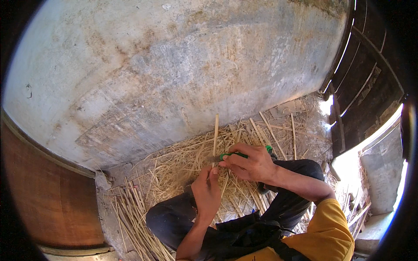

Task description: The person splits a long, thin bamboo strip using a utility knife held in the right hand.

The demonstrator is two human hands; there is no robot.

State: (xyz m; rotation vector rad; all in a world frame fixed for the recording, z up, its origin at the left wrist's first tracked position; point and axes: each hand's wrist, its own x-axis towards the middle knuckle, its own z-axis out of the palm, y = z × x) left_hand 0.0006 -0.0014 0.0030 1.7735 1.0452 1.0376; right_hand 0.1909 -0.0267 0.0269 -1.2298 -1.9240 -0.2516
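A pale, narrow strip of split wood or bamboo (216,135) stands upright in front of me. My left hand (206,191) is closed round its lower end, thumb and fingertips pinching it. My right hand (254,163) grips a knife with a green handle (225,155), its fingers wrapped over most of the handle. The short blade lies against the strip just above my left fingertips, and its edge is blurred. Both hands are close together over my crossed legs.
Curly pale shavings (174,169) cover the floor ahead of my legs. A bundle of long thin strips (139,222) lies at my left, and loose strips (293,135) lie ahead on the right. A stained wall (174,78) rises beyond; dark planks (370,82) stand at right.
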